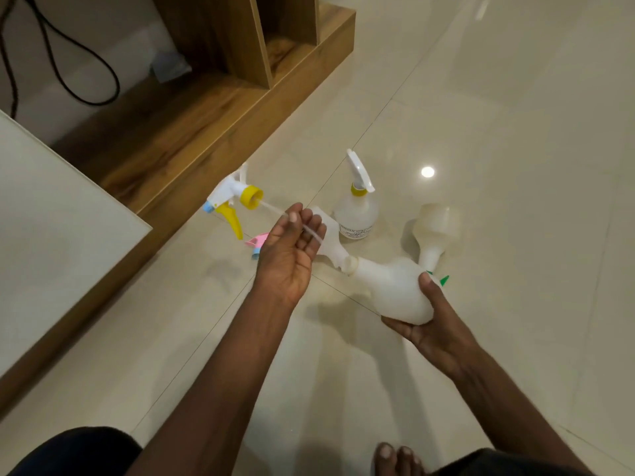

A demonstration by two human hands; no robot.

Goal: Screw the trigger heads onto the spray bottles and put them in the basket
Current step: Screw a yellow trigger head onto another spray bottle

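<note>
Dip tube pinched, head swinging free — this one could slip!

The left hand [292, 249] is pinching the thin dip tube [275, 208] between thumb and fingers [311, 225], leaving the yellow trigger head [233, 201] dangling out at ten o'clock; that slick tube could be sliding or bending, dropping the head to the floor [481, 115]. The right hand [429, 321] is wrapping its fingers around the base of a white spray bottle [391, 286], tilted with its own white head [330, 238] at the neck, so loose threads could be cross-seating. A capped bottle [355, 214] is standing at twelve o'clock, an open bottle [434, 231] lying at one o'clock. No basket is showing.
</note>
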